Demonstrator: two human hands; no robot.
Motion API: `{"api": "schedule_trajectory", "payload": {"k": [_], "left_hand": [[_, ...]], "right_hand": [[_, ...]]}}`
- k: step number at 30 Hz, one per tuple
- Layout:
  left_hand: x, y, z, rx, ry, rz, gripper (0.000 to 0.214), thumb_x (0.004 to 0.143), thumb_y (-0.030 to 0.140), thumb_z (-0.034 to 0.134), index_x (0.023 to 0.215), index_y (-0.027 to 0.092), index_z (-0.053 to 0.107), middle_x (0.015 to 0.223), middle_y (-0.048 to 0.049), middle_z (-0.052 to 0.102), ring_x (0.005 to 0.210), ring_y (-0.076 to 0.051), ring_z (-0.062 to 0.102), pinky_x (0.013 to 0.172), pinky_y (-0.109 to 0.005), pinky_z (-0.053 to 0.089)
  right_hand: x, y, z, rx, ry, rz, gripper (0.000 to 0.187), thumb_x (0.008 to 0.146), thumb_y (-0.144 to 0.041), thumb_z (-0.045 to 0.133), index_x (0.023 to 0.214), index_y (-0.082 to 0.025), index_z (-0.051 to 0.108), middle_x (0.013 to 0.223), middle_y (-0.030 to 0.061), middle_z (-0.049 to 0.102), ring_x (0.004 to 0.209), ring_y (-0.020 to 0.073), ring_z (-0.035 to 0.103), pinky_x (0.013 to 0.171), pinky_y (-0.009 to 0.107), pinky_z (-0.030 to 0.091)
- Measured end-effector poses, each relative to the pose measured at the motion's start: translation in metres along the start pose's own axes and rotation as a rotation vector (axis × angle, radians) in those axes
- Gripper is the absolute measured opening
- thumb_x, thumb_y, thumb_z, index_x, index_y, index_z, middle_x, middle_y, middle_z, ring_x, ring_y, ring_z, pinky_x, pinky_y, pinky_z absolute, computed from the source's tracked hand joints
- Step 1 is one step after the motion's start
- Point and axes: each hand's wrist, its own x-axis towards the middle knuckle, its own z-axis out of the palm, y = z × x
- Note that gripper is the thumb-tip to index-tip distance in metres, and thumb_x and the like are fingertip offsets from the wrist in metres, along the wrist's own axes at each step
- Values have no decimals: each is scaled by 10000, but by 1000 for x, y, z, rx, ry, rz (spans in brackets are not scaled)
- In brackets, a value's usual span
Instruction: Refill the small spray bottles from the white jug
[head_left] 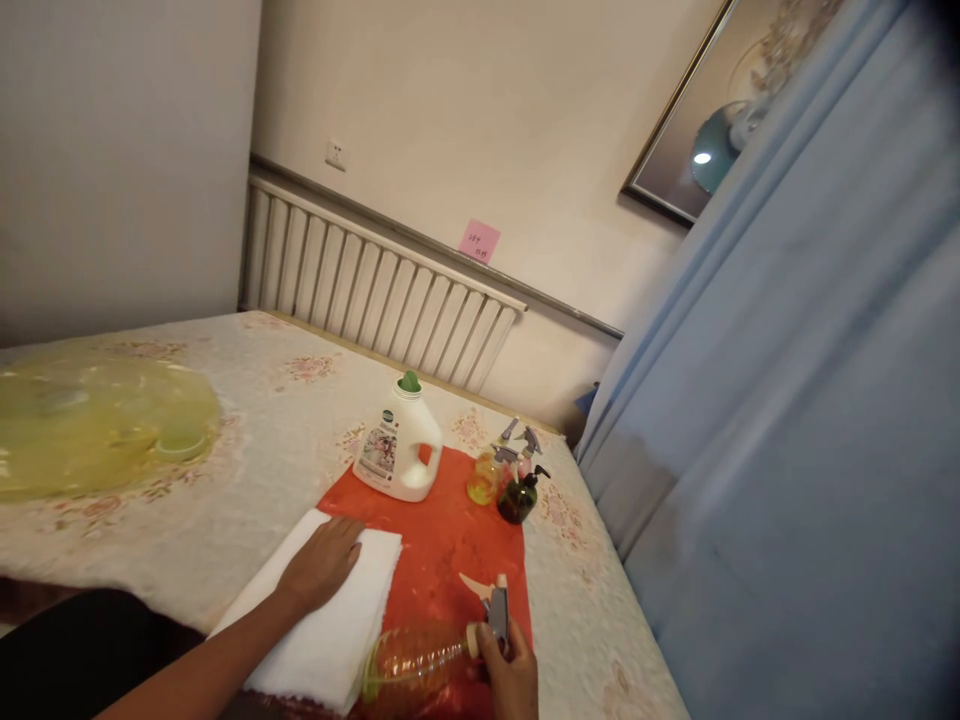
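Observation:
My left hand (pixel 322 560) lies flat, its fingers stretched out, on a folded white cloth (pixel 341 630). To its right, my right hand (pixel 514 670) grips a clear spray bottle (pixel 420 660) near its neck and grey trigger head. The bottle is tilted on its side, with its base toward the cloth and a little yellowish liquid at that end. Beneath it spreads a red cloth (pixel 442 540). A large white detergent jug (pixel 401 450) with a green spout stands upright at the red cloth's far edge.
Beyond my right hand stand a dark pump bottle (pixel 517 500) and several spray bottles, one with yellow liquid (pixel 484 482). At left lies a yellow translucent plastic sheet or bag (pixel 97 420) on the floral-covered surface (pixel 285 440). A blue curtain (pixel 787 400) hangs at right; a radiator (pixel 375 285) lines the wall.

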Motion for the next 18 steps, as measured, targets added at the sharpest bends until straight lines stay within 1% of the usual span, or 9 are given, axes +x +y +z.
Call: {"api": "schedule_trajectory", "payload": {"k": [3, 7, 10, 13, 15, 18], "left_hand": [[0, 0, 0, 1, -9, -7, 348, 920, 244, 420, 1166, 160, 650, 1148, -116, 674, 1097, -277, 578, 997, -421, 423], [0, 0, 1, -5, -10, -14, 349, 920, 240, 416, 1168, 156, 647, 1159, -122, 671, 1108, -279, 573, 1009, -428, 413], [0, 1, 0, -5, -14, -13, 345, 919, 238, 413, 1153, 158, 654, 1154, -123, 669, 1097, -279, 576, 994, -428, 421], [0, 2, -1, 5, -21, -16, 338, 921, 232, 408, 1129, 161, 665, 1154, -122, 665, 1094, -277, 574, 991, -425, 421], [0, 2, -2, 5, -19, -16, 344, 922, 228, 408, 1145, 159, 660, 1156, -122, 664, 1098, -277, 570, 996, -426, 416], [0, 3, -2, 3, -13, -15, 349, 923, 226, 405, 1156, 156, 655, 1157, -124, 666, 1091, -278, 568, 990, -427, 416]], "right_hand": [[0, -3, -1, 8, -39, 31, 695, 524, -619, 817, 992, -114, 726, 639, 9, 637, 527, 158, 564, 477, 265, 491], [-2, -5, -1, 14, -59, 20, 659, 555, -610, 807, 985, -118, 720, 623, 2, 626, 514, 149, 553, 479, 261, 488], [-3, 1, 2, 14, -21, -14, 655, 581, -603, 794, 1015, -120, 706, 618, -9, 614, 494, 138, 540, 465, 249, 469], [-4, 7, 5, 1, 26, -55, 625, 587, -613, 781, 964, -120, 707, 607, -15, 602, 475, 128, 525, 441, 238, 449], [-4, 10, 6, -9, 30, -64, 619, 587, -621, 775, 943, -119, 711, 607, -11, 605, 481, 133, 533, 441, 239, 452], [-4, 10, 7, -21, 28, -68, 634, 589, -628, 770, 960, -117, 717, 601, -17, 597, 489, 135, 535, 445, 239, 455]]}}
